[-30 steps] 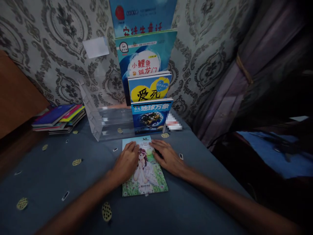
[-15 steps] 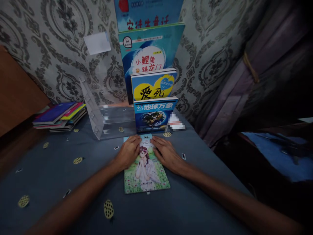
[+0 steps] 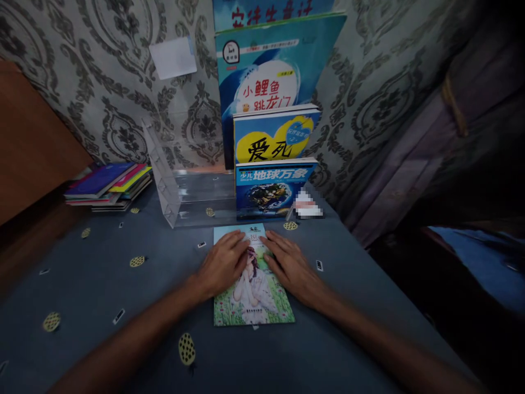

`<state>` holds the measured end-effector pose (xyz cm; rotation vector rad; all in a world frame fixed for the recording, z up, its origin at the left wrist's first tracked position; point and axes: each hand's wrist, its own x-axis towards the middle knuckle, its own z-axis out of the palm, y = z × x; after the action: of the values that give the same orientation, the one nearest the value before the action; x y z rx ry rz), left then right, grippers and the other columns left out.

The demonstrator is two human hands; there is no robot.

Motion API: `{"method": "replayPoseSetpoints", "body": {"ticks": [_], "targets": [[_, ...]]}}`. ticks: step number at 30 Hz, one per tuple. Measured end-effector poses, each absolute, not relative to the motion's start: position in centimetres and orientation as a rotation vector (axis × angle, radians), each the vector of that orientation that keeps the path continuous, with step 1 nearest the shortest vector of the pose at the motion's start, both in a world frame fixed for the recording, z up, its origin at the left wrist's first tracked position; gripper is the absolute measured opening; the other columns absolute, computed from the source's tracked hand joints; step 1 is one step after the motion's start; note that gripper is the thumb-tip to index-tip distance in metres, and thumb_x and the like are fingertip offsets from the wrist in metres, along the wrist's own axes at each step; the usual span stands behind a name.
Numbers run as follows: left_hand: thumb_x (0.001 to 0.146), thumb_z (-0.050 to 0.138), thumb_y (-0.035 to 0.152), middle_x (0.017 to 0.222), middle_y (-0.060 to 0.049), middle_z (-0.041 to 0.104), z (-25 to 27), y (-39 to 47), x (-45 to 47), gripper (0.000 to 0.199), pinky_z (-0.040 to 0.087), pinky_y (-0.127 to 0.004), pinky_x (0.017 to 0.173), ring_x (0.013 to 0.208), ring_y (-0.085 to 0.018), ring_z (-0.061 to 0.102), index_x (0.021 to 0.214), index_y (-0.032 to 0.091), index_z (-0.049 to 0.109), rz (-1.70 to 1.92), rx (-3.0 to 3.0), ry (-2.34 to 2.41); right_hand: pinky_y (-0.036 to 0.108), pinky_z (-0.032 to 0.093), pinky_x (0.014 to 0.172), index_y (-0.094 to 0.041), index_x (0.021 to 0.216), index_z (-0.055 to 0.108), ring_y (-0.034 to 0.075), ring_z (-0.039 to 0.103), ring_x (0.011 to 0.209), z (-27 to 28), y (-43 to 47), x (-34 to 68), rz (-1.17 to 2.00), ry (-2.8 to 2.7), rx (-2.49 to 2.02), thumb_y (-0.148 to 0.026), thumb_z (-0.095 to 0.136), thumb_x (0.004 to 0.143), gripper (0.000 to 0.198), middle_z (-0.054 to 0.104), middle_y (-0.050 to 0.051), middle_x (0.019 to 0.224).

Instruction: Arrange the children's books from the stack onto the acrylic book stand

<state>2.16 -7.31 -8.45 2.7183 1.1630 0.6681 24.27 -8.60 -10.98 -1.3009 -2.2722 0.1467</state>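
Observation:
A thin book [image 3: 260, 293] lies face up on the table, its pale green and blue cover showing a drawn figure in a flowery meadow. My left hand [image 3: 223, 261] rests flat over the book's upper left part, fingers stretched out. On the upper right edge lies my right hand [image 3: 292, 265], its fingers spread and pointing inward. Between the fingertips, part of the cover's title shows; the rest is covered. Just behind the book stands a clear stepped display rack [image 3: 197, 210]. Its front tier holds a blue book with the Earth on it [image 3: 268, 191].
Higher tiers carry a yellow and blue book [image 3: 262, 134] and a teal book [image 3: 315, 60]. A stack of colourful books [image 3: 100, 186] lies at the left. A pixelated white item [image 3: 307, 205] sits right of the rack, and a tied curtain [image 3: 414, 148] hangs beyond.
The camera view has shifted, so the scene sits further right. My hands have slid slightly down the cover, still flat, and a bit more of its top shows.

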Motion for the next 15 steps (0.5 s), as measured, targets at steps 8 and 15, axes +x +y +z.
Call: {"method": "replayPoseSetpoints", "body": {"ticks": [8, 15], "targets": [[0.092, 0.059, 0.059, 0.161, -0.018, 0.036, -4.3, -13.1, 3.1, 0.081, 0.014, -0.066, 0.122, 0.154, -0.038, 0.018, 0.155, 0.016, 0.030, 0.007, 2.828, 0.718, 0.057, 0.045, 0.112, -0.018, 0.138, 0.058, 0.030, 0.051, 0.138, -10.5, -8.8, 24.6, 0.303, -2.182, -1.271, -0.036, 0.033, 0.104, 0.046, 0.058, 0.016, 0.145], [0.104, 0.041, 0.038, 0.161, -0.012, 0.038, -4.9, -12.5, 3.2, 0.055, 0.012, -0.059, 0.125, 0.154, -0.030, 0.020, 0.155, 0.019, 0.030, 0.017, 2.872, 0.783, 0.056, 0.043, 0.113, -0.019, 0.137, 0.059, 0.030, 0.052, 0.137, -10.7, -8.7, 24.7, 0.356, -2.126, -1.284, -0.037, 0.037, 0.103, 0.044, 0.058, 0.015, 0.145]]}}
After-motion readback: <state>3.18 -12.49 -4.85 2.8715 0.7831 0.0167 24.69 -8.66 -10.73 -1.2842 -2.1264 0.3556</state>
